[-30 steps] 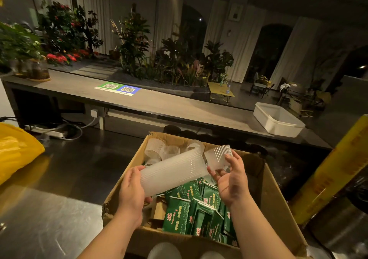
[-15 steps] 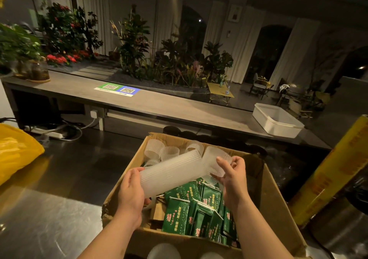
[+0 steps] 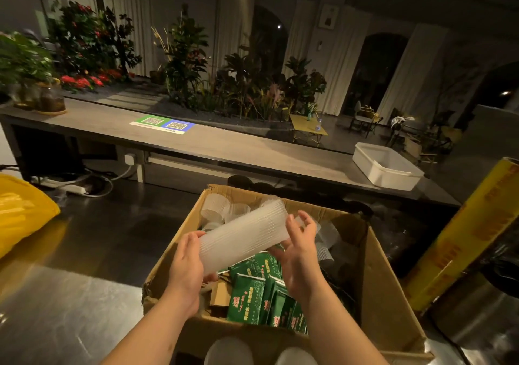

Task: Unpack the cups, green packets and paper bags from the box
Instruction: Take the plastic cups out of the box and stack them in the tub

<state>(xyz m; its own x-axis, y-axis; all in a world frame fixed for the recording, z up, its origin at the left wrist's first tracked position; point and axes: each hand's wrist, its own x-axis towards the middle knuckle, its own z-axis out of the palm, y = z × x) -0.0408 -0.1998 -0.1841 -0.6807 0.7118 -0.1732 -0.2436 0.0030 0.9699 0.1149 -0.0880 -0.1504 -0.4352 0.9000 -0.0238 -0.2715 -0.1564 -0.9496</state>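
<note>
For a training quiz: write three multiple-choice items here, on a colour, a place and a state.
1. The packets in the box are: A red; B green; C blue.
2. The white tub sits: A in the box; B on the long counter; C on the packets.
3. The stack of cups is: A held in both hands; B lying on the counter; C upright in the box.
Key: B, green wrappers show; B, it rests on the counter; A, left hand and right hand grip its ends.

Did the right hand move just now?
Yes. The right hand slid left, away from the right wall of the box, up to the end of the cup stack that the left hand holds.
</note>
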